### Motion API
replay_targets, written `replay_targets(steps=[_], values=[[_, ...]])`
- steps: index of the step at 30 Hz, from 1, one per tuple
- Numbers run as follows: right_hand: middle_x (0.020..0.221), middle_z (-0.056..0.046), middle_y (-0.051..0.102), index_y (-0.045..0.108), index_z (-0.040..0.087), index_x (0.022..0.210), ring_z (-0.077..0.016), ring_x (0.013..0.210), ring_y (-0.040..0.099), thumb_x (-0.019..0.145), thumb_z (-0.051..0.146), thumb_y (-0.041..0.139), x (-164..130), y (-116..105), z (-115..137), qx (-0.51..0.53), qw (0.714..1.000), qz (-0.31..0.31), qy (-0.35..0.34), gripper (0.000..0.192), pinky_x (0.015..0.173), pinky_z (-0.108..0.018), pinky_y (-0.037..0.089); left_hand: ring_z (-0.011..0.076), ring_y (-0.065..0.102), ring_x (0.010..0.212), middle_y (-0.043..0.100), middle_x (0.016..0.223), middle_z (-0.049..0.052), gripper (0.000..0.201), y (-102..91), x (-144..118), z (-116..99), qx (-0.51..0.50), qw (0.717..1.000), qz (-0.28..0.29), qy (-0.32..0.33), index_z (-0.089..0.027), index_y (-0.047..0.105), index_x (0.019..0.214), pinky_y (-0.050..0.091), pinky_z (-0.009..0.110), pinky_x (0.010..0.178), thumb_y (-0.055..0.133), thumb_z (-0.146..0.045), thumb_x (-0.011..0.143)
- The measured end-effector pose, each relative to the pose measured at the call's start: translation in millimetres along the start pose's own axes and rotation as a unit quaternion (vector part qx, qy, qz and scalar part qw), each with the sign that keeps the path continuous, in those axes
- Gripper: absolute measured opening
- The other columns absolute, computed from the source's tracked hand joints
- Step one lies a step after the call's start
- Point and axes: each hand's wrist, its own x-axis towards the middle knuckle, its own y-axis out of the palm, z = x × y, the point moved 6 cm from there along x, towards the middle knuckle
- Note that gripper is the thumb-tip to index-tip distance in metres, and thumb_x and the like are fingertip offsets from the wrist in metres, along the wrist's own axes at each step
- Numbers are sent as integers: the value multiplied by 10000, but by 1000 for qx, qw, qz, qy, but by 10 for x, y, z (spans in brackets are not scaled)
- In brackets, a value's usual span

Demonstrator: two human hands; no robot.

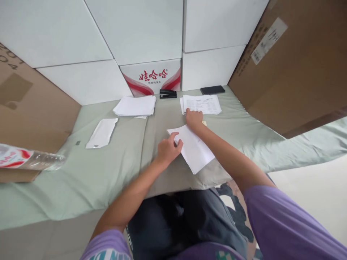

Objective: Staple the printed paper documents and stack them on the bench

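A white sheet of paper [193, 150] lies on the green cloth [108, 173] at centre. The left hand [168, 148] pinches its 9 o'clock edge. The right hand [194, 119] presses flat, fingers spread, at its 12 o'clock corner, touching a printed stack [202, 104].

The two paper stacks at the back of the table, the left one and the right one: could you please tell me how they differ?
The left stack shows a blank white top sheet, while the right stack has printed text on top. The left stack lies untouched, away from both hands; the right hand rests at the right stack's near edge. The left stack's sheets look more fanned out, the right stack's squarer. Both lie flat on the green cloth, either side of a black stapler.
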Motion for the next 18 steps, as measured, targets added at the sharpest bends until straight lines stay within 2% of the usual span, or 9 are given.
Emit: replay_targets(steps=[4, 7, 10, 12, 14, 15, 16, 18], values=[[1151, -192, 712, 557, 161, 1233, -302, 1095, 679, 972, 99, 320, 33, 17, 1, 13, 1000, 24, 9, 359, 931, -409, 399, 227, 673, 772, 705, 750, 46, 429, 17, 20, 56, 28, 1000, -1, -4, -237, 660, 1310, 441, 311, 744, 520, -372, 928], [1180, -192, 693, 548, 176, 1245, -301, 1080, 684, 971, 109, 324, 43, 34, -22, 33, 998, 48, 18, 360, 863, -384, 444, 250, 680, 806, 716, 779, 66, 449, -151, 94, 148, 40, 999, -20, -19, -226, 662, 1314, 444, 324, 747, 539, -399, 918], [1187, -188, 682, 532, 180, 1270, -308, 1081, 673, 957, 121, 359, 38, 45, -58, 55, 997, 60, 5, 362, 820, -374, 465, 261, 684, 831, 721, 792, 79, 398, -388, 360, 169, 25, 997, -64, -48, -204, 707, 1216, 443, 336, 757, 500, -399, 937], [1191, -182, 679, 524, 183, 1279, -307, 1075, 666, 947, 139, 393, 28, 54, -84, 63, 996, 65, -8, 360, 814, -372, 469, 252, 681, 884, 734, 857, 77, 359, -432, 649, 51, -14, 997, -66, -38, -210, 720, 1145, 441, 329, 778, 509, -408, 933], [1173, -169, 687, 517, 187, 1287, -298, 1064, 658, 947, 167, 418, 14, 69, -103, 68, 995, 71, -19, 355, 829, -371, 467, 254, 671, 951, 741, 986, 91, 411, -346, 967, -131, -73, 996, -35, -32, -197, 687, 1183, 444, 324, 793, 558, -474, 908], [1165, -162, 690, 516, 188, 1287, -298, 1079, 645, 946, 190, 438, 7, 73, -108, 66, 995, 68, -25, 350, 853, -376, 463, 258, 666, 957, 735, 1019, 110, 475, -250, 1114, -221, -104, 994, 1, -37, -176, 667, 1198, 445, 323, 788, 582, -528, 892], [1170, -159, 688, 517, 186, 1285, -305, 1117, 620, 943, 225, 468, 3, 72, -111, 62, 996, 57, -30, 348, 887, -386, 454, 260, 660, 922, 726, 988, 130, 515, -134, 1238, -300, -122, 990, 46, -49, -150, 668, 1153, 445, 324, 763, 612, -575, 866], [1224, -167, 664, 524, 175, 1276, -332, 1213, 541, 925, 317, 533, 0, 57, -115, 48, 998, 20, -35, 378, 962, -415, 423, 222, 624, 730, 679, 773, 111, 506, 143, 1388, -412, -170, 968, 168, -77, -132, 672, 980, 422, 308, 649, 658, -617, 834]])
